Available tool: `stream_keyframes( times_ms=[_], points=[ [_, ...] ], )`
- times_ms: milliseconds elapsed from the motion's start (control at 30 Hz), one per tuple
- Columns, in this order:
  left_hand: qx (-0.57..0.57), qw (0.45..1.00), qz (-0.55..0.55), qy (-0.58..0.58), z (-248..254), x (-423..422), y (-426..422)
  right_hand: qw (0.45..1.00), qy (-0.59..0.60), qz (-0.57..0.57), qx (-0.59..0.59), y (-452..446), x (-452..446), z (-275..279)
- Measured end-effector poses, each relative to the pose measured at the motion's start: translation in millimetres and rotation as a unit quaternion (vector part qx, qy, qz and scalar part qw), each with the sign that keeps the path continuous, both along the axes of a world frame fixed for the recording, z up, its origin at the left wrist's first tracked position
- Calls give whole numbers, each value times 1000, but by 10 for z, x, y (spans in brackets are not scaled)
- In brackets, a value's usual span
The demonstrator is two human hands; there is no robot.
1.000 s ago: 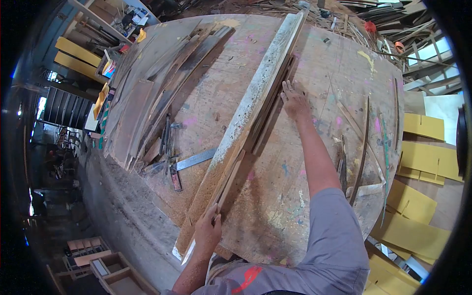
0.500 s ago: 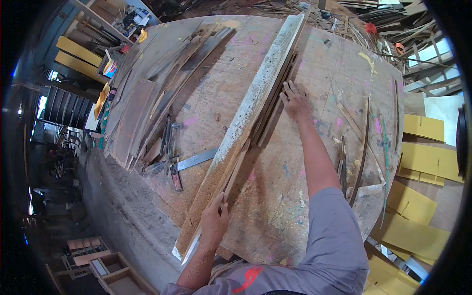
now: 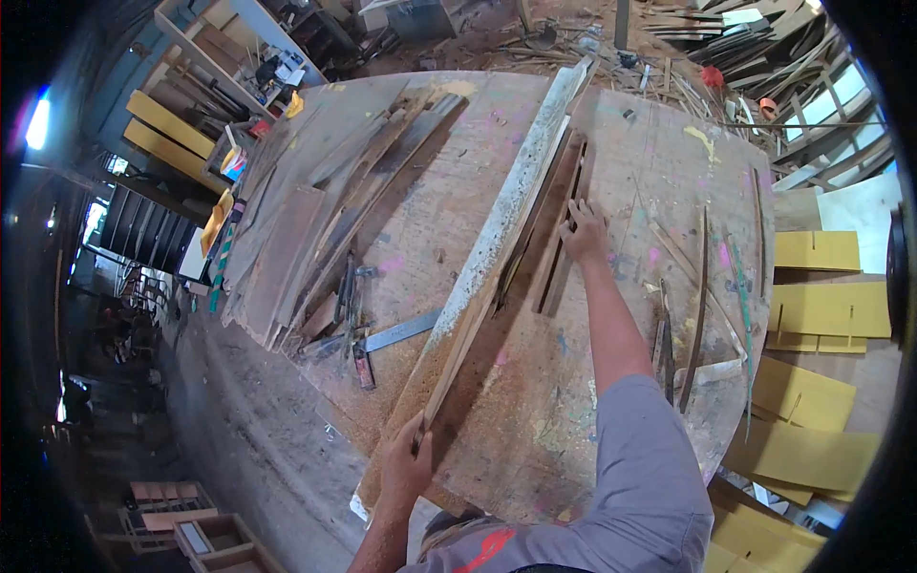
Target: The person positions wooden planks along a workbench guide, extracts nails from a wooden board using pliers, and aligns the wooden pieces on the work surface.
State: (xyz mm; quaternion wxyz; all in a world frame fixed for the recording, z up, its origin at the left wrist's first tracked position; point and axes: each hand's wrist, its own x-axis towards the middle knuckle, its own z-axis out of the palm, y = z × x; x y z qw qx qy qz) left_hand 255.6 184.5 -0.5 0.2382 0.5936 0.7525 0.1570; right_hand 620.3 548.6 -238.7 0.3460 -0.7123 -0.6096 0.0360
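On the wide, paint-stained wooden table (image 3: 659, 143), a long, white-speckled beam (image 3: 497, 210) lies diagonally, and it serves here as the reference for every place. Along its right side runs a slim, tan wooden strip (image 3: 461, 368); the left hand (image 3: 406, 465) is closed around the near end of this strip, close to the beam. To the right of the beam, and apart from it, lie narrow, dark brown wooden strips (image 3: 554, 263), and the right hand (image 3: 586, 232) rests there with bent fingers touching their edge; whether it really grips them, one cannot tell. As for progress, the dark strips appear already separated from the beam, while the tan one seems not yet separated. Whether any piece is finished cannot be judged. To the left of the beam, a flat metal square (image 3: 401, 330) lies unused, with a heap of thin brown boards (image 3: 296, 229) farther left.
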Motion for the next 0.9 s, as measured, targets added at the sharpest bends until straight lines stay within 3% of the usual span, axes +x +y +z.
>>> stream_keyframes(
  times_ms=[200,367,467,600,700,800,900],
  points=[
    [-30,999,36,-15,-126,-641,-640,997,-71,-27,-23,-1321,-346,291],
    [-69,997,28,-15,-38,-881,-856,1000,-6,7,-27,-2846,-966,327],
    [-11,998,-25,-49,-9,-1048,-973,997,32,-14,-71,-3608,-1314,538],
    [45,992,-73,-89,-81,-1395,-1181,966,147,-145,-155,-4253,-1567,701],
    [59,991,-84,-89,-105,-1666,-1337,950,162,-177,-201,-4556,-1556,633],
    [67,990,-86,-86,-146,-1961,-1474,927,319,-110,-165,-4816,-1461,580],
    [53,991,-69,-103,-201,-2238,-1595,734,670,-42,-99,-5078,-1595,942]
  ],
)
